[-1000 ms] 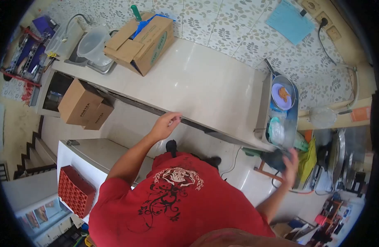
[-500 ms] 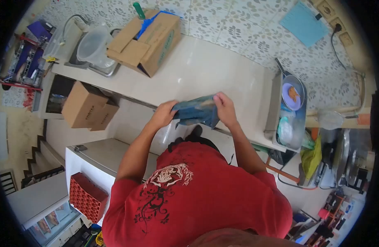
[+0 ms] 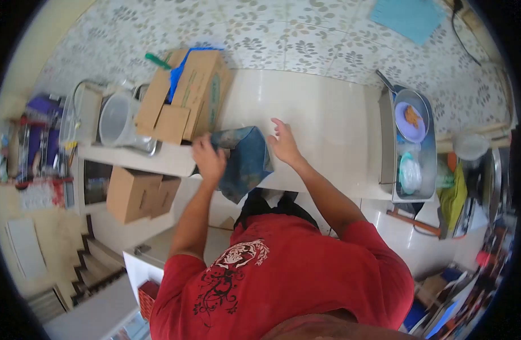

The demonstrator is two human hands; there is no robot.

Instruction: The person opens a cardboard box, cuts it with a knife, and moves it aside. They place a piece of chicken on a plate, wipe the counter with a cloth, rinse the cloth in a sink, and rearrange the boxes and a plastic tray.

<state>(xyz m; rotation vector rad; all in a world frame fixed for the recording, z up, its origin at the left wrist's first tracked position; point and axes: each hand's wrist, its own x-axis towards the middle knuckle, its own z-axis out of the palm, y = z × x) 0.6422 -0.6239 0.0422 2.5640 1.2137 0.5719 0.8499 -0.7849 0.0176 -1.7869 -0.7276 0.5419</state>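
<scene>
A blue cloth (image 3: 243, 161) with brownish patches lies partly spread on the counter, its lower part hanging over the front edge. My left hand (image 3: 209, 157) has its fingers closed on the cloth's left side, beside the open cardboard box (image 3: 206, 96). Just right of the cloth, my right hand (image 3: 284, 143) is held with its fingers apart, holding nothing.
Left of the box stands a translucent tub (image 3: 116, 119). On the right, a metal sink (image 3: 388, 153) holds a pan with a purple plate (image 3: 405, 131) and a plastic bag. Two smaller cartons (image 3: 133, 195) sit below the counter. A green handle (image 3: 157, 61) shows by the box.
The cloth, stretched between both hands before, is now lower left on the counter. My right hand has let go of it. My left hand has moved beside the box, and the view has shifted.
</scene>
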